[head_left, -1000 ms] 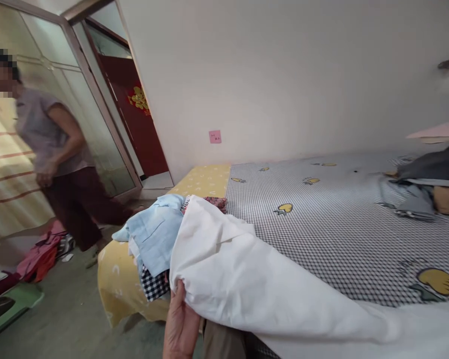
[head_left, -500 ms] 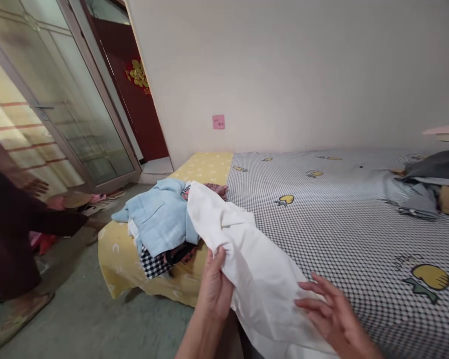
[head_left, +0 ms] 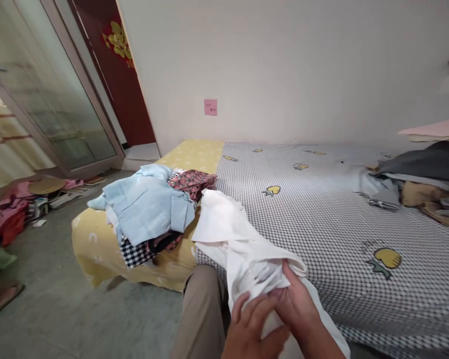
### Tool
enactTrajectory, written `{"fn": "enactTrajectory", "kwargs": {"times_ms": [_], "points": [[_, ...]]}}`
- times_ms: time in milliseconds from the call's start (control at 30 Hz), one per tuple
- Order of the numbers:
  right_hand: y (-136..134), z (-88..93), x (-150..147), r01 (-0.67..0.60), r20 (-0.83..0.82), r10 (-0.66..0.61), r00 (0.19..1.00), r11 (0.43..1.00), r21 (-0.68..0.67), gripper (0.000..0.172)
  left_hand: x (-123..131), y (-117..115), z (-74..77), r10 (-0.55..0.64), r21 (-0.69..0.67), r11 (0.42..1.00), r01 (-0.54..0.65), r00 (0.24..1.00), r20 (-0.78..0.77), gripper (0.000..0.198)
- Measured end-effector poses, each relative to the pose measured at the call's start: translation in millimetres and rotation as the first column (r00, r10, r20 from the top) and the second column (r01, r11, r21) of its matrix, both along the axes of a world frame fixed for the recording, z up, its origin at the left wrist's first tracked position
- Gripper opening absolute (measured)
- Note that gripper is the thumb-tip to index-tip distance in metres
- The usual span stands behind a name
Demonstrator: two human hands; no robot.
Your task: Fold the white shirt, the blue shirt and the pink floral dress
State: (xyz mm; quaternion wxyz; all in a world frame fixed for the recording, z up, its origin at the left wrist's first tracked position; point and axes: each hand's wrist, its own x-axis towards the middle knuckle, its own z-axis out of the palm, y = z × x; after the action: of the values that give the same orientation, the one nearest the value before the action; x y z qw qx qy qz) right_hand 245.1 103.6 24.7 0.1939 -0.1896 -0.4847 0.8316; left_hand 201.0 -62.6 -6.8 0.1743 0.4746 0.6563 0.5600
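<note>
Two hands on white cloth [head_left: 235,238] | my right hand [head_left: 298,308] clasps its bunched, creased folds; left hand [head_left: 251,330] fingers spread against it | cloth drapes over bed's near edge | clothes pile [head_left: 146,209] just left | checked sheet [head_left: 322,214] stretches wide rightward

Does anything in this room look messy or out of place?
Yes. Clothes lie strewn on the floor by the glass door, and a jumbled clothes heap hangs over the bed's yellow corner. The white cloth in the right hand is bunched.
</note>
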Motion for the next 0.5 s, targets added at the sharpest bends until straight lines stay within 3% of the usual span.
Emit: {"fn": "enactTrajectory", "kwargs": {"times_ms": [67,167,233,300,400,467,500], "points": [[6,8.2,5,0.024,-0.051,-0.042,0.998,0.948,-0.316,0.052,-1,-25,-26.5,0.228,0.057,0.972,-0.229,0.973,0.029,0.014],[6,13.6,10,0.103,-0.061,-0.167,0.984,0.814,-0.571,0.041,-2,-51,-57.7,0.529,0.059,0.848,-0.526,0.847,-0.053,0.016],[5,15.7,10,0.113,-0.055,-0.199,0.978,0.738,-0.665,0.040,-1,-55,-70.1,0.579,0.000,0.813,-0.582,0.809,-0.101,0.040],[2,17.9,8,0.090,-0.073,-0.198,0.977,0.701,-0.707,0.040,-1,-48,-75.3,0.537,-0.067,0.837,-0.543,0.839,-0.092,0.070],[-3,19.0,6,0.067,-0.090,-0.165,0.982,0.754,-0.654,0.039,-6,-24,-71.3,0.405,-0.109,0.912,-0.396,0.910,0.083,0.092],[-8,16.4,10,0.097,-0.056,-0.145,0.988,0.855,-0.510,0.043,-15,-8,-62.3,0.352,-0.113,0.936,-0.334,0.875,0.331,0.081],[-10,14.1,15,0.106,-0.021,-0.123,0.992,0.917,-0.385,0.048,-20,-2,-56.9,0.327,-0.109,0.943,-0.315,0.814,0.479,0.073]]}}
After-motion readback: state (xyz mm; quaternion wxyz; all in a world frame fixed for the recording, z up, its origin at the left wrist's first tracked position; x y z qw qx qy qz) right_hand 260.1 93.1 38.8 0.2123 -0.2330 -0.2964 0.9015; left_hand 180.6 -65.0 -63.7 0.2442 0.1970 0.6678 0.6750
